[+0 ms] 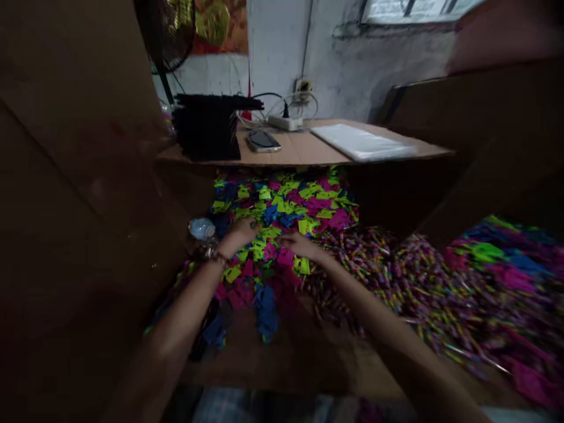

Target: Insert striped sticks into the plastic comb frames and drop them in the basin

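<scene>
Head view: two bare arms reach forward into a heap of small neon paper tags (286, 202), yellow-green, pink and blue, which lies under and just beyond both hands.
Left hand (240, 233): palm down on the heap, fingers bent into the tags, a bracelet (215, 255) at the wrist; a capped bottle (201, 229) stands just left of it.
Right hand (301, 245): flatter, fingers reaching toward the left hand, almost touching it.
Grip: too dim and blurred to tell whether either hand pinches a tag.
Handling, as judged: the tags look light and loose, so a shallow, gathering scoop with both hands close together should keep them from scattering into the thin coloured sticks (388, 270) right of the right hand.
Surface: brown cardboard floor (286, 352) shows bare nearer than the hands; a cardboard wall (79, 176) rises to their left.
Room, beyond the hands: fan (165, 29), black stack (209, 126), phone (263, 141), power strip (286, 123) and white sheet (359, 143) on a low shelf (308, 151); grey wall (343, 70) and window (414, 9) behind.
</scene>
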Demonstrator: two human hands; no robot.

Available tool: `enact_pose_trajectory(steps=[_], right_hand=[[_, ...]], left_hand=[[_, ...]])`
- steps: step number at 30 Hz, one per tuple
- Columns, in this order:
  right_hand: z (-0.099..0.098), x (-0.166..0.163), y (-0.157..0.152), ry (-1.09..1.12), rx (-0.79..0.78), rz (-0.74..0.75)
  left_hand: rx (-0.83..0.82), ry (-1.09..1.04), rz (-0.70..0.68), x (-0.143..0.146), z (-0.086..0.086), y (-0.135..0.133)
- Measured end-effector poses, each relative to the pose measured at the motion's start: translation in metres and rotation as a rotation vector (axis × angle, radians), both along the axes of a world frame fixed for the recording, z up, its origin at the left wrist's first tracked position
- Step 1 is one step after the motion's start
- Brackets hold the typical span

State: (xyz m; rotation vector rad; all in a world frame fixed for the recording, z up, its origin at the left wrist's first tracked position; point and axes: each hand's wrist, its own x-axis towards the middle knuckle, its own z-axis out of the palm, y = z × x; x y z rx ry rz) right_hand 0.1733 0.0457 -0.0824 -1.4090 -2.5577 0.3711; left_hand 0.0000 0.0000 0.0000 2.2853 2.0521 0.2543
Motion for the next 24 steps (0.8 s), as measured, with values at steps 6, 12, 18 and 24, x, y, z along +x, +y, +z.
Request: enact_pose_trajectory(steps=[6,12,18,24], right_hand=[[-0.043,0.08,-0.104,-0.103,0.013,-0.037],[-0.106,0.063,-0.181,-0.285,0.122,-0.132],[-0.116,0.05,-0.18,-0.424,0.204,-0.265],[-0.107,0.062,-0.173,-0.473,0.221,-0.308]], left_hand=[[-0.034,0.179,0.161,-0.024,-0.143,-0.154],[0.111,-0.025,-0.239,-0.038,-0.244,-0.212],[0.304,-0.138,-0.08,-0.032,-0.228,-0.162],[0.332,-0.087,0.105,-0.042,-0.219,-0.118]])
